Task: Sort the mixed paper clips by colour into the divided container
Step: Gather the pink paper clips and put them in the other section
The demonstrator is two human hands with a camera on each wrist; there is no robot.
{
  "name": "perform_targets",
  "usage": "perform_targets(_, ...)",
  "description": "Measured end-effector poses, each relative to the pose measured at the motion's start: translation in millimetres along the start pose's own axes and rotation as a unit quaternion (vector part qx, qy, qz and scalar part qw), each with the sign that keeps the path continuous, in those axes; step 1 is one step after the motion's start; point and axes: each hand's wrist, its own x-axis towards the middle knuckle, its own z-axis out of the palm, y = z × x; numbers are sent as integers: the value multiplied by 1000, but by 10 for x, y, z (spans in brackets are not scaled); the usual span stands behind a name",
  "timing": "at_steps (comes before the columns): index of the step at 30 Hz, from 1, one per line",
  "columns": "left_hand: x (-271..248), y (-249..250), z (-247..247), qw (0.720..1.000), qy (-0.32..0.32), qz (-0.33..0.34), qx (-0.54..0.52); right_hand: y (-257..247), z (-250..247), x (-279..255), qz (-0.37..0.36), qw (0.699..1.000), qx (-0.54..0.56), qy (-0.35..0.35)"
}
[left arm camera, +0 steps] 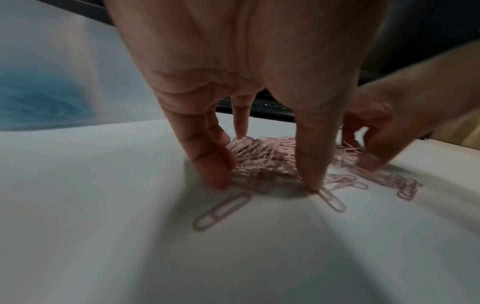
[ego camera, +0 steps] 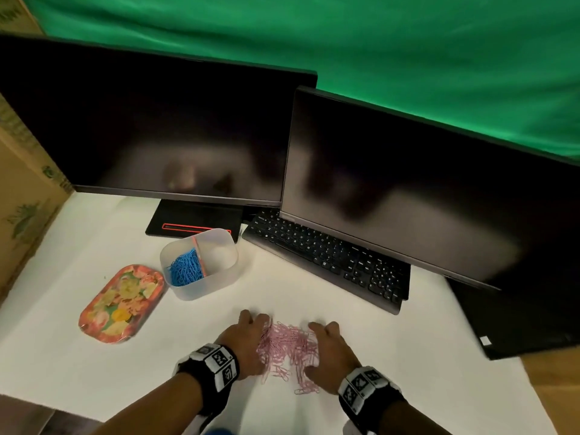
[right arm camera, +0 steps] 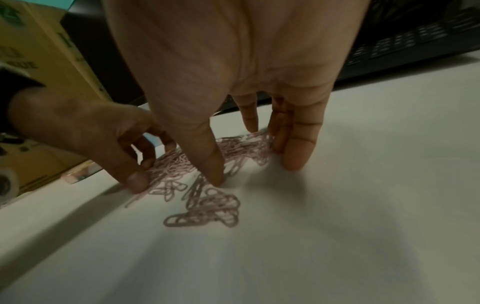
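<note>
Pink wire paper clips (ego camera: 288, 346) lie in a loose tangled heap on the white table (ego camera: 94, 356), between both hands. The left hand (ego camera: 248, 343) and right hand (ego camera: 329, 350) stand on straight fingertips at the heap's two sides, touching clips, each grip wide. The head view alone shows the translucent divided container (ego camera: 216, 274) with blue clips (ego camera: 185, 268) in its left compartment.

clips (ego camera: 288, 346) between hands; container (ego camera: 201, 288) behind, left.
</note>
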Motion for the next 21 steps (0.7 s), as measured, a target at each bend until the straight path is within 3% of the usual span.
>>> perform_targets(10,81,135,17,998,54,-3,-42,-366,-73,199,-35,999,-8,28)
perform_targets(18,108,143,36,986,80,-24,-146,-355,-181,192,-17,996,66,52)
perform_targets(21,81,132,-13,968,127,-33,-216,-384,-291,164,-24,993,98,59)
